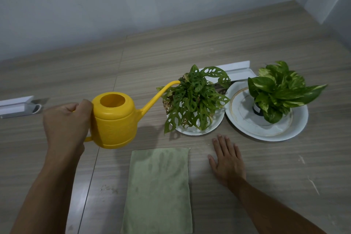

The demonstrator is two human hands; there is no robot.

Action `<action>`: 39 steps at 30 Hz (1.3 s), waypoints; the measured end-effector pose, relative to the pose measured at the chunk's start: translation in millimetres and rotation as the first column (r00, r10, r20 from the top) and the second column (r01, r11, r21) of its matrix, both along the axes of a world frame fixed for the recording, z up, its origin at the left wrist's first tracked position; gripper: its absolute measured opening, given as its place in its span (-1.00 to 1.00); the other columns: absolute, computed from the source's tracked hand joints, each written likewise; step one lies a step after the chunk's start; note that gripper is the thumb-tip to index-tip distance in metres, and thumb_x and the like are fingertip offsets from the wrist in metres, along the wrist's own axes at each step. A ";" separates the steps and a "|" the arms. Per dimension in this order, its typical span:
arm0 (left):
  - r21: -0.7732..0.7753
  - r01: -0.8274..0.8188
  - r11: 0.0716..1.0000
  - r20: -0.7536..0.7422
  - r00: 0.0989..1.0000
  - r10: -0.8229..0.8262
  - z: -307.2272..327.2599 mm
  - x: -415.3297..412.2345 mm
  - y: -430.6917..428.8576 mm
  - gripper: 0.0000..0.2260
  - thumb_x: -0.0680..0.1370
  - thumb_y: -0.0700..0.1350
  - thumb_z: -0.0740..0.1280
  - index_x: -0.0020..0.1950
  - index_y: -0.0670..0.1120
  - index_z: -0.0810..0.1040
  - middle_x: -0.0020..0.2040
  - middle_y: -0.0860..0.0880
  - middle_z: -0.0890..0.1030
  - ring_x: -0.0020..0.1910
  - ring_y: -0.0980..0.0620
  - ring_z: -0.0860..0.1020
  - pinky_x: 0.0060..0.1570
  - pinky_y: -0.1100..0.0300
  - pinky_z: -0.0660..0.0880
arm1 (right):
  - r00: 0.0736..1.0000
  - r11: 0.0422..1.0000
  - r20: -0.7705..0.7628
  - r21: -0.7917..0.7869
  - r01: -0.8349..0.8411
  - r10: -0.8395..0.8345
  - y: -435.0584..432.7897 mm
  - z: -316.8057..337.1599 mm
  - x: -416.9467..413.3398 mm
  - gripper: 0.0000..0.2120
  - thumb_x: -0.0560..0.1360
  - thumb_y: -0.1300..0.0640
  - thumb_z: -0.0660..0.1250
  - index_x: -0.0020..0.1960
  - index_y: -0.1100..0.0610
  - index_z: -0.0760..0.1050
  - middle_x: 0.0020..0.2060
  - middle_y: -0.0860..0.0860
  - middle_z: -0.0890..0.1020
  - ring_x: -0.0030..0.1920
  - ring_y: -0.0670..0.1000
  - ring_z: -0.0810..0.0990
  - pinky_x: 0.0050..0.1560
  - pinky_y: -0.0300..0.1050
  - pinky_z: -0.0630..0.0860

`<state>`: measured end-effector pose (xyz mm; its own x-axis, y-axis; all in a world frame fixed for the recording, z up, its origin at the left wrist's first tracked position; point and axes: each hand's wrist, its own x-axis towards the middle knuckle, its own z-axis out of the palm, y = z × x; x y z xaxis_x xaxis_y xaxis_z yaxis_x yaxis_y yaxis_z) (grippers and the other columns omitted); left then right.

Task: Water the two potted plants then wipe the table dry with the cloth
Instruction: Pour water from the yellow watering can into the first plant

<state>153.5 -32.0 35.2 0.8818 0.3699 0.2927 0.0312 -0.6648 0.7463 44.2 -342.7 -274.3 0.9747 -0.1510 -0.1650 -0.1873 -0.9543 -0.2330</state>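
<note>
My left hand (pixel 66 125) grips the handle of a yellow watering can (pixel 115 119) held above the table. Its long spout reaches right, with the tip at the top of the holey-leaved plant (pixel 195 99), which stands on a white plate (pixel 191 131). To the right, a plant with variegated leaves (pixel 281 91) stands in a dark pot on a larger white plate (pixel 243 119). A green cloth (pixel 159 190) lies flat on the table in front of me. My right hand (pixel 227 159) rests flat on the table, fingers spread, just right of the cloth.
The wooden table (pixel 152 59) runs back to a grey wall. A white cable tray (pixel 239 70) lies behind the plants, and another white channel (pixel 17 105) sits at the left edge. Small white scuffs mark the table at the right.
</note>
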 end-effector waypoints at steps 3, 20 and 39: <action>0.016 -0.010 1.000 0.016 1.000 0.010 -0.7 1.3 1.8 -0.61 0.52 -0.09 0.30 -0.24 -0.45 0.46 -0.34 -0.46 0.46 -0.38 -0.13 0.37 -0.35 0.06 0.33 | 1.000 1.000 0.001 -0.005 0.004 -0.004 0.8 1.3 0.9 -0.37 0.61 -0.22 -0.07 0.60 0.02 -0.01 0.60 0.01 -0.02 0.60 0.06 -0.07 0.55 0.11 -0.07; 0.047 0.053 0.998 0.037 0.998 -0.054 0.5 -3.8 2.8 -0.62 0.53 -0.12 0.29 -0.31 -0.42 0.44 -0.38 -0.42 0.46 -0.40 -0.17 0.39 -0.35 0.09 0.34 | 1.000 1.000 0.029 -0.007 0.003 -0.003 1.5 4.7 -0.1 -0.32 0.56 -0.24 -0.18 0.59 0.04 0.06 0.60 0.04 0.05 0.59 0.08 0.00 0.55 0.13 -0.01; 0.153 0.030 0.988 0.039 0.999 -0.036 3.2 5.7 4.3 -0.59 0.53 -0.07 0.25 -0.32 -0.40 0.44 -0.37 -0.41 0.48 -0.43 -0.19 0.38 -0.37 0.01 0.39 | 0.999 1.000 0.044 0.007 0.024 -0.024 1.6 3.8 -1.3 -0.37 0.56 -0.21 -0.03 0.53 0.08 0.26 0.54 0.07 0.25 0.54 0.12 0.22 0.48 0.18 0.21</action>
<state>159.2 -27.8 38.4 0.8787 0.2892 0.3799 -0.0212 -0.7713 0.6361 43.0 -341.2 -270.5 0.9772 -0.1734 -0.1227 -0.1994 -0.9482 -0.2475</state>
